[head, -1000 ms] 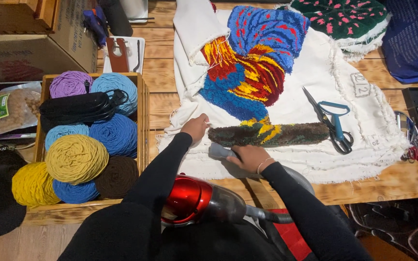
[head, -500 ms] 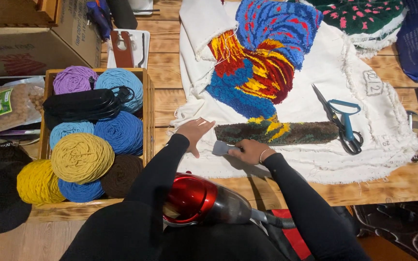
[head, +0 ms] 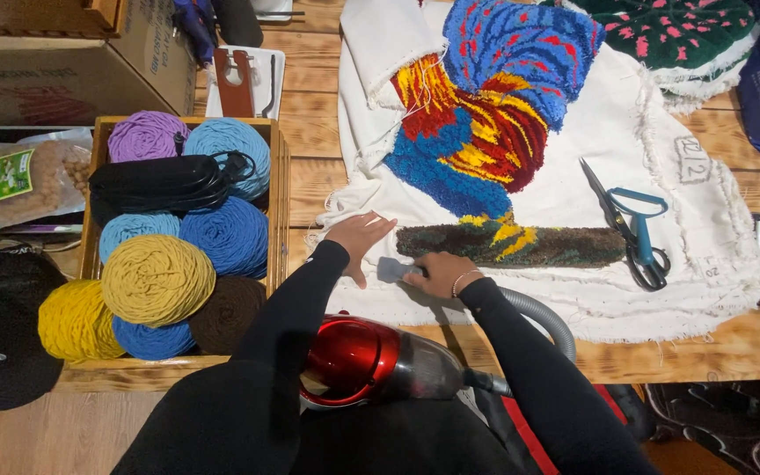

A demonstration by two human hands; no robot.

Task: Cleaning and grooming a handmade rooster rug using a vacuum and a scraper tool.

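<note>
Left hand (head: 361,237) flat, pinning the white cloth (head: 573,264); right hand (head: 440,271) gripping the grey vacuum nozzle (head: 395,269) at the tufted strip's (head: 512,246) end. Best kept taut, nozzle low, slow along the pile.

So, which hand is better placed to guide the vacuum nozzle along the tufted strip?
Probably the right hand: it grips the nozzle beside the tufted strip. The left hand lies flat on the white cloth.

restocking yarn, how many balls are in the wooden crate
8 show in the wooden crate: purple and light blue at the back, two blue mid, mustard, yellow, blue, brown in front. More may hide under the black bundle.
</note>
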